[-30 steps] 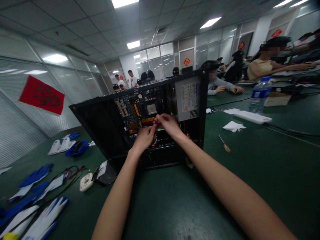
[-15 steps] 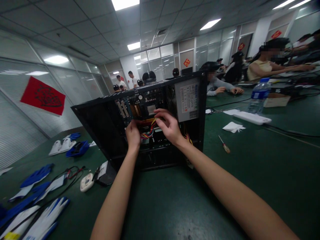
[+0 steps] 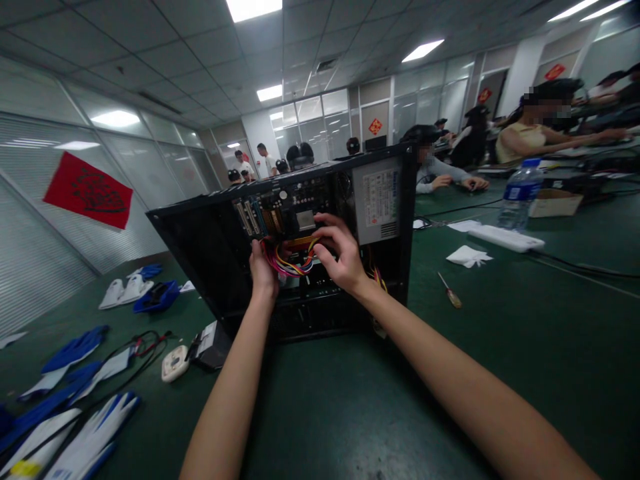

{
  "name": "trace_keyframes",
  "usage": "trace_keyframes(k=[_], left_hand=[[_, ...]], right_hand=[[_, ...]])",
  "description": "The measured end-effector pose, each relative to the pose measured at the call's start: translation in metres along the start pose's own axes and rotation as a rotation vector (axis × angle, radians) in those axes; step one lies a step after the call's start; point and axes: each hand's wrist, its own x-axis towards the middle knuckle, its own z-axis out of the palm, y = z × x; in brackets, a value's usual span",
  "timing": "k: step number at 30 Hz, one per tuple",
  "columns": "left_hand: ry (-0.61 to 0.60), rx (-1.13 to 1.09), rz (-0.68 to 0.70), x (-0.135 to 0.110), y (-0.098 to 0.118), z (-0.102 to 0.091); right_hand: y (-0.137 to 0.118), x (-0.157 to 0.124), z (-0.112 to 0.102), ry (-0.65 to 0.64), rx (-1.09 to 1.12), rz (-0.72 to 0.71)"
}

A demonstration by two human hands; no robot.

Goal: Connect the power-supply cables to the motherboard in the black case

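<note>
An open black computer case (image 3: 200,247) stands on the green table (image 3: 500,333), its motherboard (image 3: 280,207) and grey power supply (image 3: 383,197) facing me. Both my hands reach inside. My left hand (image 3: 263,270) is closed on a bundle of coloured wires (image 3: 290,263) near the board's lower edge. My right hand (image 3: 340,253) curls its fingers round the other end of the same bundle, just left of the power supply. The wires sag in a loop between the two hands.
A small screwdriver (image 3: 450,293) and white tissue (image 3: 467,255) lie right of the case, with a water bottle (image 3: 520,193) and white power strip (image 3: 505,238) beyond. Blue-and-white gloves (image 3: 75,433), a black drive (image 3: 210,343) and cables lie left. Other people sit at the far right.
My hands, together at first, moved apart. The left went left and up, and the wire bundle came out into view, stretched in a loop between them.
</note>
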Motion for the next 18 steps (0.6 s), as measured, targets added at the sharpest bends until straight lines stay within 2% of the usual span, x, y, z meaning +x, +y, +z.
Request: trace_keyframes(k=[6, 9, 13, 15, 18], left_hand=[[-0.096, -0.011, -0.154, -0.01, 0.014, 0.004], [-0.139, -0.034, -0.185, -0.014, 0.02, 0.006], [-0.22, 0.043, -0.16, -0.017, 0.022, 0.009], [-0.218, 0.087, -0.112, -0.018, 0.021, 0.012], [-0.179, 0.121, -0.052, -0.02, 0.019, 0.015]], right_hand=[[-0.003, 0.002, 0.001, 0.009, -0.03, 0.037], [-0.001, 0.002, 0.002, -0.04, -0.015, 0.057], [0.006, 0.003, 0.007, -0.141, -0.067, 0.088], [0.009, 0.004, 0.009, -0.188, -0.107, 0.084], [0.009, 0.005, 0.011, -0.278, -0.231, 0.15]])
